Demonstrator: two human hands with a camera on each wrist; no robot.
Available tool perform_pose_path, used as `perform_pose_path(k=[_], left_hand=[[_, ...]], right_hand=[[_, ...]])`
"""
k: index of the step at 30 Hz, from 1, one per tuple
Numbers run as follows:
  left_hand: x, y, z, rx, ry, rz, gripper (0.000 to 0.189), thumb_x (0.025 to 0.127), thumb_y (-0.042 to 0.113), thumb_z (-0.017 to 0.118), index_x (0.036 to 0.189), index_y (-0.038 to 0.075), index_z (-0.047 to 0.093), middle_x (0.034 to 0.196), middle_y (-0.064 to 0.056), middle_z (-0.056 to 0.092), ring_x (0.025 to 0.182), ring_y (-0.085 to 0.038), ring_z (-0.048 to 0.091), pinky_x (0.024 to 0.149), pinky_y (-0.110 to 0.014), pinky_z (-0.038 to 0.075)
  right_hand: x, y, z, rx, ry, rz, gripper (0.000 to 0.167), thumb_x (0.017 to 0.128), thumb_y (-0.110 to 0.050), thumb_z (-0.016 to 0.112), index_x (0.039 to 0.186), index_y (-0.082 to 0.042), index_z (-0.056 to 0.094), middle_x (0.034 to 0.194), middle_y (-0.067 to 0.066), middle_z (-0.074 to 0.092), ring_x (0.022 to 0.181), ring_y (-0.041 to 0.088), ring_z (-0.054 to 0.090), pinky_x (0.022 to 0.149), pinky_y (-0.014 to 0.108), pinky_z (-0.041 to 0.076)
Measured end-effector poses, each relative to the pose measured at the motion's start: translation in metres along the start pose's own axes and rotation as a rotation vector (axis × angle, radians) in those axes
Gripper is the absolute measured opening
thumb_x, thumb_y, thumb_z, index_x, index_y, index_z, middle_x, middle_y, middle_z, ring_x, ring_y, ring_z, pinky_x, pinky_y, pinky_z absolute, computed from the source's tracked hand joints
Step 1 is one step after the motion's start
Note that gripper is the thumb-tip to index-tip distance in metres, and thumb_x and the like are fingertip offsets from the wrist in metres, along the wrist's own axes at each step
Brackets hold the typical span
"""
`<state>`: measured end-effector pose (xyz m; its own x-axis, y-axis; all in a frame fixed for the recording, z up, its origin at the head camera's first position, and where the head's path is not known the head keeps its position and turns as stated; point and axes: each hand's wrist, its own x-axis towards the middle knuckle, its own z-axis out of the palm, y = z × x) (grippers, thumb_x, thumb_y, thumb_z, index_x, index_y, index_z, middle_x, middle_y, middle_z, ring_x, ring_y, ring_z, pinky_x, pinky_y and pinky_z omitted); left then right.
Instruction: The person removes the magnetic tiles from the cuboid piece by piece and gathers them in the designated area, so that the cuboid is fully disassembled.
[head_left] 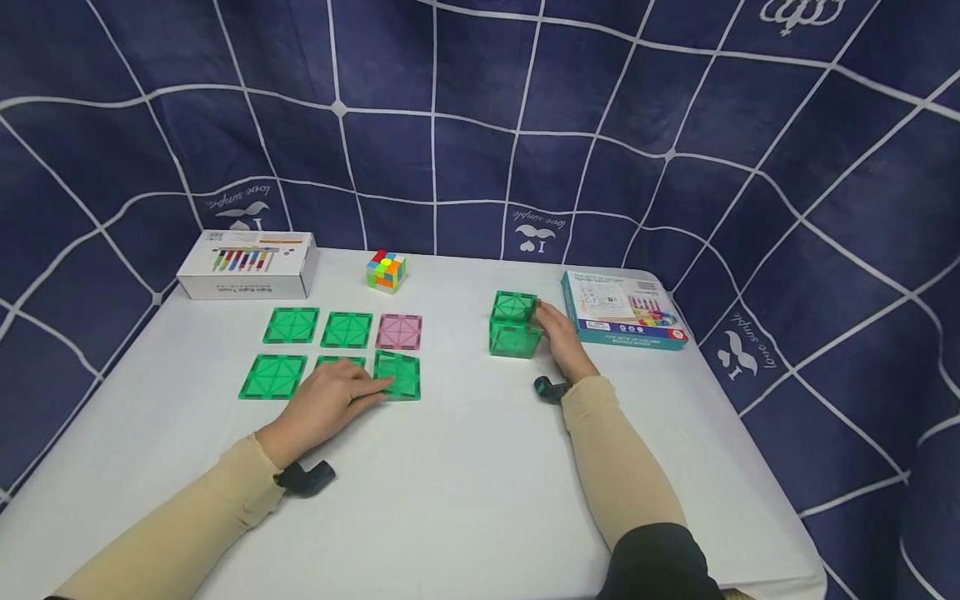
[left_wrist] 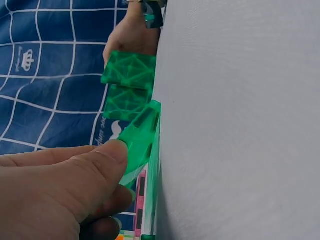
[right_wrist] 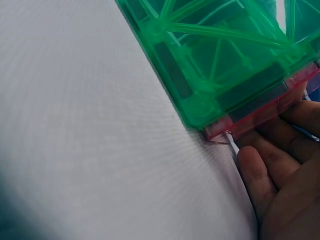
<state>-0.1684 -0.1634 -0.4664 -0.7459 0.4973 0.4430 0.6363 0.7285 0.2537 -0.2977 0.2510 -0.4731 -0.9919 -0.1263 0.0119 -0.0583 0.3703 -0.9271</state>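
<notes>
My left hand (head_left: 327,406) pinches a green magnetic tile (left_wrist: 137,145) between thumb and fingers. That tile is tilted, its edge close to another green tile (left_wrist: 151,200) lying flat on the table. Over to the right stands a small box shape of green tiles (head_left: 514,325), with a pink tile (right_wrist: 265,111) as its right wall. The fingers of my right hand (head_left: 566,342) rest against this pink wall from outside. By my left hand lie more flat green tiles (head_left: 272,377) and a pink tile (head_left: 399,332); one green tile is partly hidden under the hand.
At the back left sits a white box (head_left: 247,265), with a puzzle cube (head_left: 386,272) to its right. A flat teal box (head_left: 624,308) lies right of the right hand. A dark blue checked curtain (head_left: 472,150) hangs behind the white table (head_left: 450,500).
</notes>
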Motion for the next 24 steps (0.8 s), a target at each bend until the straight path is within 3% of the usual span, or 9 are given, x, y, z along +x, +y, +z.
perform_pose_path(k=[4, 11, 20, 24], left_hand=[[0.002, -0.001, -0.001, 0.040, 0.008, 0.038, 0.035, 0.084, 0.021, 0.086, 0.118, 0.023, 0.080, 0.086, 0.006, 0.066, 0.085, -0.015, 0.056, 0.076, -0.039, 0.045], [0.002, -0.010, 0.005, 0.013, -0.002, 0.080, 0.029, 0.083, 0.019, 0.087, 0.111, 0.022, 0.083, 0.084, 0.007, 0.058, 0.082, -0.013, 0.050, 0.074, -0.035, 0.040], [0.003, -0.004, 0.005, 0.056, -0.015, 0.042, 0.030, 0.084, 0.022, 0.087, 0.113, 0.018, 0.082, 0.086, 0.006, 0.059, 0.085, -0.014, 0.050, 0.074, -0.033, 0.042], [0.017, 0.010, 0.002, -0.003, -0.047, -0.018, 0.041, 0.088, 0.030, 0.083, 0.126, 0.017, 0.076, 0.097, 0.002, 0.065, 0.093, -0.017, 0.056, 0.078, -0.037, 0.049]], right_hand=[[0.000, -0.002, -0.001, -0.003, 0.003, 0.007, 0.065, 0.107, -0.056, 0.035, 0.159, -0.017, 0.041, 0.167, 0.004, 0.035, 0.156, 0.026, 0.029, 0.123, 0.051, 0.030], [0.000, -0.003, -0.001, 0.016, 0.010, 0.023, 0.066, 0.107, -0.058, 0.036, 0.158, -0.016, 0.042, 0.165, 0.006, 0.038, 0.154, 0.027, 0.031, 0.122, 0.050, 0.032], [0.000, -0.003, 0.000, 0.037, 0.020, 0.016, 0.066, 0.107, -0.056, 0.038, 0.158, -0.014, 0.042, 0.165, 0.007, 0.038, 0.154, 0.026, 0.032, 0.122, 0.047, 0.032], [-0.001, -0.001, -0.003, 0.035, 0.007, 0.001, 0.067, 0.107, -0.059, 0.034, 0.156, -0.015, 0.045, 0.163, 0.007, 0.042, 0.153, 0.026, 0.035, 0.123, 0.046, 0.031]])
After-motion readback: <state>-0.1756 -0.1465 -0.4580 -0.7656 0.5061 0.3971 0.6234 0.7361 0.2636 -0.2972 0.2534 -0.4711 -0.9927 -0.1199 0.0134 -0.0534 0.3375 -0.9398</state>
